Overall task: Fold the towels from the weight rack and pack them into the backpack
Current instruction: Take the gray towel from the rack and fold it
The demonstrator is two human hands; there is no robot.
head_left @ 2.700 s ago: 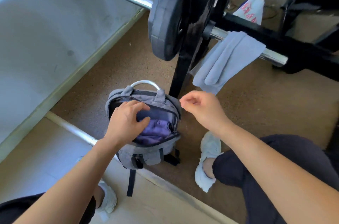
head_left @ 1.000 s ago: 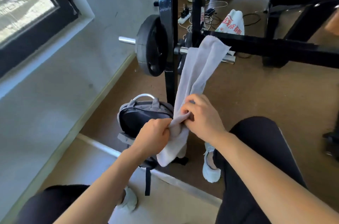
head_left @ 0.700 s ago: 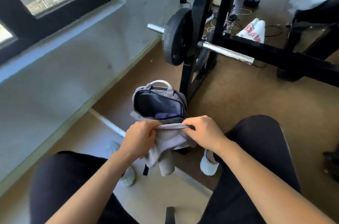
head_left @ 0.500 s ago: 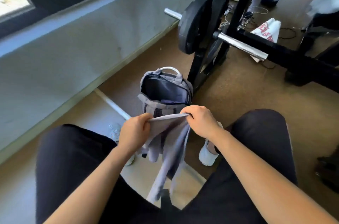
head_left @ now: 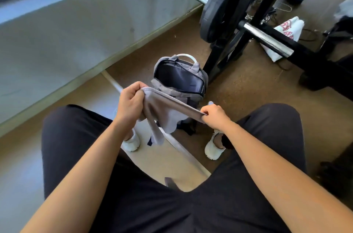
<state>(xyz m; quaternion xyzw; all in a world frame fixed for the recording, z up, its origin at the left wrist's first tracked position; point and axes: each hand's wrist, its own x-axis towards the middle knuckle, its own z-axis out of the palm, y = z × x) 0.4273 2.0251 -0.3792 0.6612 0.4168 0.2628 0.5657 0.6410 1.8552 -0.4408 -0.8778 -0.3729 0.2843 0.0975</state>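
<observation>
A grey wall (head_left: 76,28) is seen from 9 to 11 o'clock in the view. Near the centre, one corner of a grey towel (head_left: 168,112) is gripped by the left hand (head_left: 131,103), whose fingers are curled round the cloth. The towel's top edge is stretched taut from there toward 4 o'clock, where it is pinched by the right hand (head_left: 214,116). The hands are held apart, and the rest of the cloth is left hanging between the knees (its lower end is bunched and uneven). Just behind the towel, at its 12 o'clock, a grey backpack (head_left: 177,78) is stood upright on the brown floor (head_left: 248,87), with its main compartment unzipped and gaping. At the backpack's 1 o'clock, a black weight plate (head_left: 219,11) is carried on a chrome bar (head_left: 265,39) of the black weight rack (head_left: 227,53). Toward 3 o'clock, a white bag (head_left: 292,26) with red print is seen behind the bar.
</observation>
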